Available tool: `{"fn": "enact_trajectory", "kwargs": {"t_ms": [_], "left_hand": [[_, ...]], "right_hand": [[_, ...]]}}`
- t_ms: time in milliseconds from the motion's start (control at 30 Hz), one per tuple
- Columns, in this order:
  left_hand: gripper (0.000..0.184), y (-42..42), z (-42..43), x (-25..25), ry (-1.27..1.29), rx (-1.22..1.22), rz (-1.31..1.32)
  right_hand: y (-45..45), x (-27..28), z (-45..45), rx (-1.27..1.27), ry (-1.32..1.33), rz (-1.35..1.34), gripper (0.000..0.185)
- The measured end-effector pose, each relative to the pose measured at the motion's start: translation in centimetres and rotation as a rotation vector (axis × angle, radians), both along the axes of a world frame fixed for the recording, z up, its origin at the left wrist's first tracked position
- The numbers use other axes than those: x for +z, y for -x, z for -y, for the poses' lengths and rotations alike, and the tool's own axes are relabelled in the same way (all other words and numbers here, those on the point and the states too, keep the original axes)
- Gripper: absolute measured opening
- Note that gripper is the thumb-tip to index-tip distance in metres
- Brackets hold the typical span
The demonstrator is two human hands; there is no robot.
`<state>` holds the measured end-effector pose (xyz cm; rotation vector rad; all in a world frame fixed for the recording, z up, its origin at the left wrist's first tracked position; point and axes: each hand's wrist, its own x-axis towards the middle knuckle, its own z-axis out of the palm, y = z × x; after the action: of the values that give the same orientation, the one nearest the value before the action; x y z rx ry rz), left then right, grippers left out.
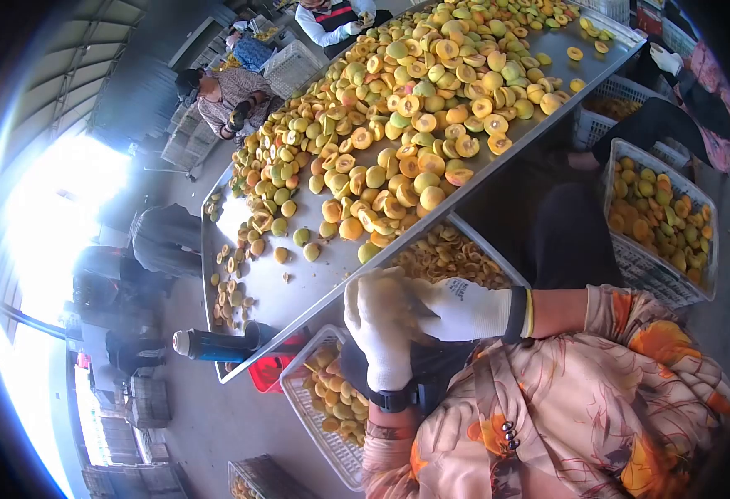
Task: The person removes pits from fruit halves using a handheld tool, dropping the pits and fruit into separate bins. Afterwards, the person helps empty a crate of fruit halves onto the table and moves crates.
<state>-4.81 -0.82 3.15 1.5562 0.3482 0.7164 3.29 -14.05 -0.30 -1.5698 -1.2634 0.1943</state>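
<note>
Fruit heap: The halved yellow-orange fruit [444, 112], some skins greenish, lay spread across the silver sheet-metal tabletop [311, 280], mostly from 11 to 1 o'clock of the hands, seemingly massed there so that people on several sides could reach it.
Gloved grip: The left hand [380, 323] and the right hand [444, 309], both in white knit gloves with tan-coated fingers, met and overlapped; whether the fingers were apart, together or clamped on a fruit half could not be told.
Fruit to grip: The nearest loose halves on the tabletop lay at 12 o'clock, just beyond its edge; any piece between the palms was hidden.
Crates: A white slatted plastic crate [323, 445] of halves stood at 7 o'clock, and a pale plastic crate [488, 248] of browner pieces sat partly under the edge at 1 o'clock, probably kept close for short reaches.
Blue cylinder: A blue cylinder with a pale cap [215, 344] lay towards 9 o'clock, its use unclear.
Co-worker: A person in a patterned top [240, 90] faced the heap at 11 o'clock.
</note>
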Motion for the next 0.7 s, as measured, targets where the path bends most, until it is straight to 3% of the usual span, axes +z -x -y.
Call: {"fn": "enact_trajectory", "kwargs": {"t_ms": [133, 333, 533, 700], "left_hand": [[0.045, -0.1, 1.2, 0.5, 0.241, 0.047, 0.061], [0.047, 0.0, 1.8, 0.1, 0.295, 0.091, 0.151], [0.045, -0.1, 1.1, 0.2, 0.253, 0.114, 0.135], [0.045, -0.2, 0.6, 0.4, 0.187, 0.082, 0.106]], "right_hand": [[0.5, 0.6, 0.1, 0.008, -0.012, -0.041, 0.033], [1.3, 0.4, -0.4, -0.027, -0.012, -0.046, 0.034], [0.7, -1.1, -1.6, 0.165, 0.028, -0.15, 0.028], [-0.2, -1.8, -2.5, 0.302, -0.144, -0.094, 0.034]]}}
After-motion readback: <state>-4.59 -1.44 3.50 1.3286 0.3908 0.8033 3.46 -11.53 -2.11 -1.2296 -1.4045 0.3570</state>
